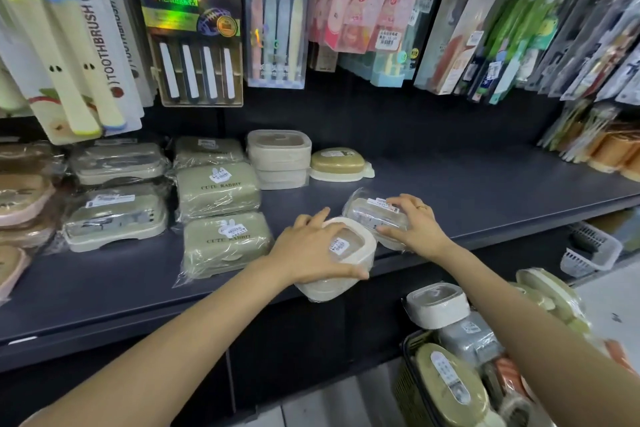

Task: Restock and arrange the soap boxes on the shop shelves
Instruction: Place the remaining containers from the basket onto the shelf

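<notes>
Fingers (323, 215) over dark shop shelf (485, 184)

1. Right half of the dark shelf (485, 184) lies bare, from centre frame out to the orange packs (609, 149) at the right edge.
2. Left half is packed: green boxes (218, 194), wrapped boxes (117, 211), a cream stack (278, 158).
3. Hanging toothbrush packs (194, 21) crowd in from the top of the frame.
4. Basket (460, 367) at lower right blocks the floor below.
</notes>
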